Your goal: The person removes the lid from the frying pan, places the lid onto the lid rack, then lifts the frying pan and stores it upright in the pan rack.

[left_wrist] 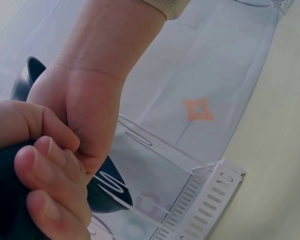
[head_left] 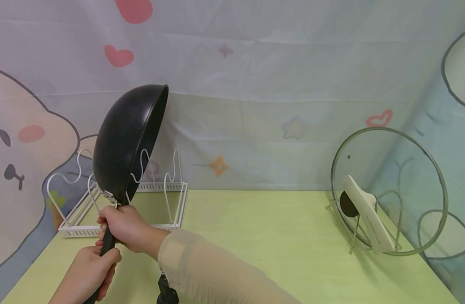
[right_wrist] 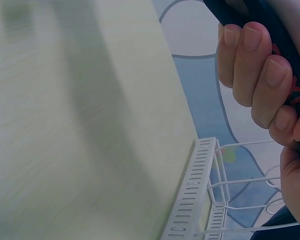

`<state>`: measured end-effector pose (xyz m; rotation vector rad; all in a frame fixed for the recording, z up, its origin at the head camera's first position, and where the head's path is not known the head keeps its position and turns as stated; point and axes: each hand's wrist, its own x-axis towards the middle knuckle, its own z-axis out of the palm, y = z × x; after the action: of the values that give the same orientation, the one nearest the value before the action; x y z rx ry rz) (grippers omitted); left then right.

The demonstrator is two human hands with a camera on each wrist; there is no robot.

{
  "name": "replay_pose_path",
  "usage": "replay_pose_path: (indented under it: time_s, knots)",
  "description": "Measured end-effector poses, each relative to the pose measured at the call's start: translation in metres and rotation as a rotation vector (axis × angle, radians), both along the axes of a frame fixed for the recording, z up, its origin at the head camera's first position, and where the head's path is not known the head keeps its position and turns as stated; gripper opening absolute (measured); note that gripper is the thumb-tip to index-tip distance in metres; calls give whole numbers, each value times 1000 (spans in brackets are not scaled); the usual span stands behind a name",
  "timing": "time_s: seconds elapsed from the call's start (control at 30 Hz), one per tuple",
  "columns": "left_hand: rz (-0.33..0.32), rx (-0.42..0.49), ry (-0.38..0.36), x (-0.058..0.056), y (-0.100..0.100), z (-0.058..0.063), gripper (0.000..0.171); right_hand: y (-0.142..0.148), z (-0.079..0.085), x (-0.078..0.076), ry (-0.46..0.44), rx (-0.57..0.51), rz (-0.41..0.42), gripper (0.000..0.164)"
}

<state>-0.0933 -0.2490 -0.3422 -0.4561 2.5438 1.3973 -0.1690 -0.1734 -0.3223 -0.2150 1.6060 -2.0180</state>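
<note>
A black wok (head_left: pixel 126 131) stands on edge over a white wire rack (head_left: pixel 80 230) at the left, its open side facing right. Some of the rack's wire loops pass in front of the wok; whether its lower rim touches the rack I cannot tell. Close to the wok, my right hand (head_left: pixel 130 228) grips the black handle (head_left: pixel 109 240). Lower on that handle, my left hand (head_left: pixel 90 270) holds on with its fingers (left_wrist: pixel 55 175) curled round. In the left wrist view the right hand (left_wrist: pixel 85 105) hides much of the wok (left_wrist: pixel 107 192).
At the right, a glass lid (head_left: pixel 411 169) with a dark knob (head_left: pixel 348 204) leans upright in a wire stand (head_left: pixel 354 236), a long pale piece (head_left: pixel 369 215) beside it. The light green tabletop (head_left: pixel 263 236) runs between rack and lid. A patterned cloth (head_left: pixel 255 84) hangs behind.
</note>
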Motion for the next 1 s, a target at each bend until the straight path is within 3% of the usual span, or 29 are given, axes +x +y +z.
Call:
replay_pose_path:
  time_s: [1.0]
  knots:
    - [26,-26,-7,5,1,-9,36,0,-10,2,-28,15,-9,26]
